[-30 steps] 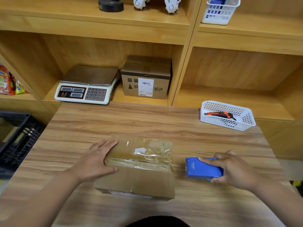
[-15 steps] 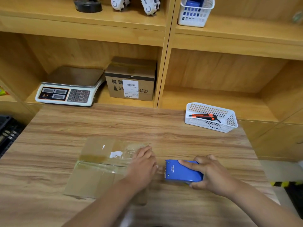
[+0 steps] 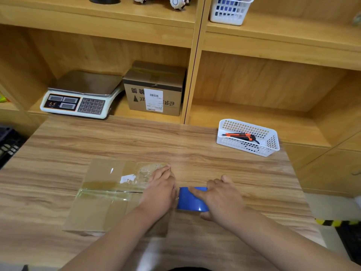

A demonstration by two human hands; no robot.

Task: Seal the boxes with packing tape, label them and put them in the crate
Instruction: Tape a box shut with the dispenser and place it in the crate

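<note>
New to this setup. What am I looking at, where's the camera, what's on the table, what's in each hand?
There is no robot here: a person works with bare hands, filmed by one wide-angle camera worn on the head, looking forward and down. On the wooden table lies a flat cardboard box with clear tape along its top seam. The left hand presses flat on the box's right end. The right hand grips a blue tape dispenser just right of the box. A white basket at the table's far right holds an orange utility knife. On the shelf behind stand a weighing scale and a labelled box.
</note>
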